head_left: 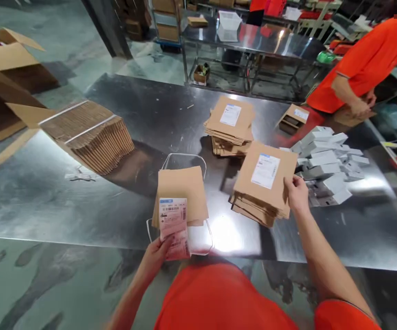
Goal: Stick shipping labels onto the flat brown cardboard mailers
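Labels [173, 220] pinched in the left hand [159, 251], low centre of the frame, over the blank cards [186, 185].
Their long axis runs nearly straight up the frame, the blue-banded end pointing away from the wearer and leaning slightly left; thumb and fingers press on the lower end. Right of centre, the right hand [297, 195] is at the right edge of a labelled card [274, 196] topping a pile, its label's long axis leaning right; from here I can't tell whether the fingers pinch it. Another labelled pile [215, 120] sits just above, white boxes [324, 160] to the right, a strapped bundle [91, 130] at left. Upper right, a co-worker in orange [363, 68] leans over the steel table [150, 103].
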Motion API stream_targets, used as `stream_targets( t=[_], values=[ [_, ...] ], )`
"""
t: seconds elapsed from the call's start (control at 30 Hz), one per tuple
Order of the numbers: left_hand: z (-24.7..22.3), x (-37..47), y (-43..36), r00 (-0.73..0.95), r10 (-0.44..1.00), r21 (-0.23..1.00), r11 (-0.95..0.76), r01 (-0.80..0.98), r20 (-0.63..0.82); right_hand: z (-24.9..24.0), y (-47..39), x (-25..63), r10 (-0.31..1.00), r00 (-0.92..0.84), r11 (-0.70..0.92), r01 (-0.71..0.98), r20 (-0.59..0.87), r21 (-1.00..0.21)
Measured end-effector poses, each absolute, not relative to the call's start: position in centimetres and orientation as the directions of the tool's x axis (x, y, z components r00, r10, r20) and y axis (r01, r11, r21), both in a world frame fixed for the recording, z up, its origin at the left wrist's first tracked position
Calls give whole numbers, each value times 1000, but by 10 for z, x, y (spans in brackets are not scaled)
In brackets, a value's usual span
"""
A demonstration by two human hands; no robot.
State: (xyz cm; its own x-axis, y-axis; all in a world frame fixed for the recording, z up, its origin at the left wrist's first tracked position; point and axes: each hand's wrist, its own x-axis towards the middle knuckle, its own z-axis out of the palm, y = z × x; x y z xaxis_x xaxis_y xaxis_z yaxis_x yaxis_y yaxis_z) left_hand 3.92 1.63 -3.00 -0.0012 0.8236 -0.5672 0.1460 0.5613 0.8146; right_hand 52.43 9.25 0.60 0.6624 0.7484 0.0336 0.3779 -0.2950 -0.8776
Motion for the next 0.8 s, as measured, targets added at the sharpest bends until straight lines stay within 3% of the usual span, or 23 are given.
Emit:
stream_targets(
  t=[0.1, 0.17, 0.2, 0.27, 0.3, 0.37, 0.5, 0.67, 0.8],
  values=[
    [-21, 53, 12, 165, 777, 794, 598, 106, -607, 9, 83, 546, 777, 628, -449, 589, 31, -672],
    [-17, 66, 9, 237, 767, 801, 589, 107, -596, 13, 86, 505, 891, 450, -320, 709, 54, -628],
    [-16, 73, 7, 261, 761, 801, 589, 107, -595, 17, 89, 474, 955, 293, -184, 718, 51, -671],
    [-14, 82, 3, 289, 753, 800, 593, 92, -591, 29, 94, 405, 994, -108, 53, 563, -10, -825],
    [-13, 84, 0, 298, 752, 800, 595, 76, -588, 35, 96, 374, 957, -289, 109, 481, -40, -870],
    [-9, 81, -5, 324, 749, 801, 597, 48, -578, 43, 98, 326, 870, -486, 125, 380, -83, -916],
    [11, 62, -10, 345, 805, 858, 514, 2, -484, 35, 90, 285, 842, -508, 31, 381, -181, -924],
    [27, 69, 12, -2, 907, 904, 420, -75, -421, 29, 72, 266, 788, -565, 26, 426, -244, -904],
    [5, 89, 29, -179, 885, 903, 423, -79, -430, 34, 74, 259, 825, -547, 158, 471, -146, -868]
  ],
)
